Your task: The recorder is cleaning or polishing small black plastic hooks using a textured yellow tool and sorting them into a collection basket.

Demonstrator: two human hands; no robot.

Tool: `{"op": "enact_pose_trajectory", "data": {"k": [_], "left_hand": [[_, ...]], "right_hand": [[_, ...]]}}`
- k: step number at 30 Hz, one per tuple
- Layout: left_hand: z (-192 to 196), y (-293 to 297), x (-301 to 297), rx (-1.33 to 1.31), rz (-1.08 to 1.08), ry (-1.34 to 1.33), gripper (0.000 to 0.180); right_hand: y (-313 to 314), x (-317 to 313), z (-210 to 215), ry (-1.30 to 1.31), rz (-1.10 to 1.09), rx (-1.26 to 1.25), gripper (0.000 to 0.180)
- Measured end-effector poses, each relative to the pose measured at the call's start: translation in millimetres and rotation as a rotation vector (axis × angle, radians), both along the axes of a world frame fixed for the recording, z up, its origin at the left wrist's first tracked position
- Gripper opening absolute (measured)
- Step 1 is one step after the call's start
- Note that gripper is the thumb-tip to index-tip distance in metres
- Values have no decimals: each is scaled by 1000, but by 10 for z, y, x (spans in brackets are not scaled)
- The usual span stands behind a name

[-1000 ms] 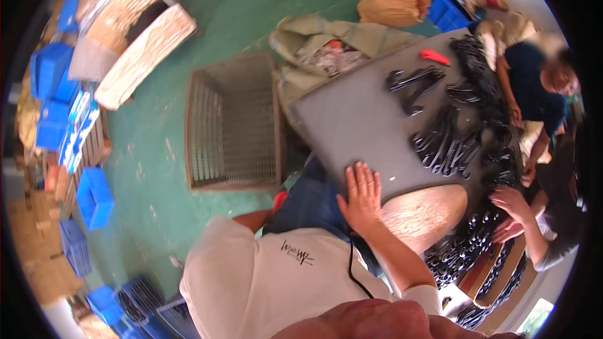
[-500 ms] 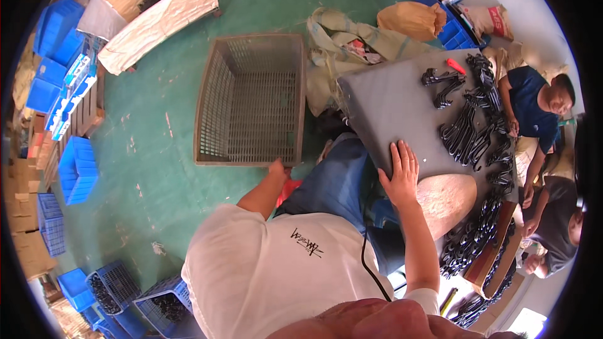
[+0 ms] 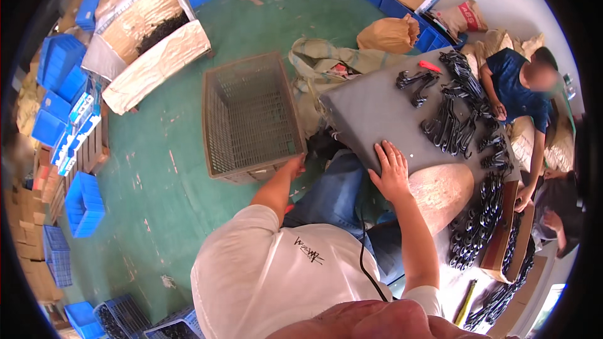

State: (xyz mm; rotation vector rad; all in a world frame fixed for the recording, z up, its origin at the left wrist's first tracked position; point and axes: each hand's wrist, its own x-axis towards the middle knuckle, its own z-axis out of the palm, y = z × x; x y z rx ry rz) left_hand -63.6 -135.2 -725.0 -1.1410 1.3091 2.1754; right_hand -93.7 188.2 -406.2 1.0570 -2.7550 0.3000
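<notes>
At the near right corner of an empty grey-brown plastic crate (image 3: 217, 132) is my left hand (image 3: 294, 167), its fingers closed on the rim. The crate has slotted mesh walls and sits on the green floor, slightly turned. My right hand (image 3: 392, 172) lies flat with fingers spread on the near left edge of a grey-topped table (image 3: 364, 103), holding nothing. Farther along that table lie several black plastic hangers (image 3: 449, 127) in bunches, with a red tool (image 3: 429, 66) of unclear kind beside them.
Right of the table, two co-workers (image 3: 520, 91) work near a cardboard box (image 3: 502, 238) among more hangers. Woven sacks (image 3: 314, 56) lie behind the crate. Blue bins (image 3: 85, 204) line the left side. A paper-covered container (image 3: 157, 66) with dark pieces stands far left.
The crate has turned and its near right corner has swung slightly, with my left hand at that corner. My right hand stays on the table edge. The whole view has shifted a little.
</notes>
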Motion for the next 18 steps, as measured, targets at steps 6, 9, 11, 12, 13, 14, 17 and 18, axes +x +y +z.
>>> {"op": "enact_pose_trajectory", "data": {"k": [6, 9, 11, 12, 13, 14, 17, 18], "left_hand": [[801, 184, -300, -344, -198, 190, 72], [1422, 26, -432, -545, -196, 622, 50], [1894, 224, -400, -647, -221, 714, 45], [2067, 264, -366, -688, -347, 701, 46], [2215, 350, -327, -709, -475, 676, 46], [2307, 415, -281, -738, -597, 642, 45], [2403, 618, -260, -841, -755, 640, 43], [2408, 655, -276, -848, -756, 644, 43]], "right_hand": [[28, -35, -34, -41, -20, -75, 69], [-3, -107, -206, 44, 24, -115, 71], [42, -152, -388, 71, -5, -132, 73], [66, -172, -417, 90, -4, -149, 74], [108, -190, -424, 98, -34, -152, 74], [100, -175, -432, 96, -18, -147, 74], [14, -139, -464, 101, -16, -135, 75], [-7, -149, -438, 107, -6, -114, 75]]}}
